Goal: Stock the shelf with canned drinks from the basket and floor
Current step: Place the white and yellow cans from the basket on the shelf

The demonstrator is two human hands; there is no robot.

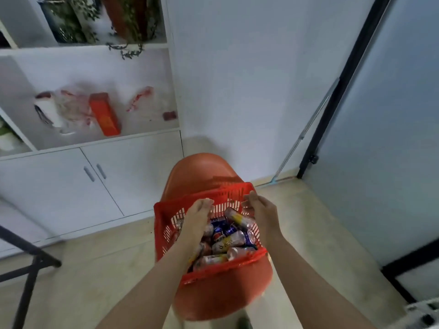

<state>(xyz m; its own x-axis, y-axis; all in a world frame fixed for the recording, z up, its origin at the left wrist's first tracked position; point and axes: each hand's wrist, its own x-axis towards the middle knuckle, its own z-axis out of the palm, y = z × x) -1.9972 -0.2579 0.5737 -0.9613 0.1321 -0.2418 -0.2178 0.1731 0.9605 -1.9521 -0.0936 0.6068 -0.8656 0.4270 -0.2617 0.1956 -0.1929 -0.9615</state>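
Both hands are over the basket and neither grip has closed on anything. The left hand (199, 216) is flat, fingers straight and together, hovering just above the cans on the left side. The right hand (259, 211) has its fingers loosely curled, tips pointing down near the far right corner. Nothing's pinched in it as far as I can see, though whether a fingertip brushes that top can is hard to say.

The cans (228, 241) are all heaped on their sides in the red basket (164, 213), a mix of blue ones and pale yellow-and-red ones, pretty much filling it. The basket sits on an orange chair (204, 169). I don't see any cans on the floor.

So I'd call this the very start of a pick — reaching in, nothing lifted. The next move needs each hand to wrap round a can lying on top, then carry it up and left to the white shelf (90, 142), which has no cans on it, only an orange box (104, 113) and some plastic bags (69, 108).
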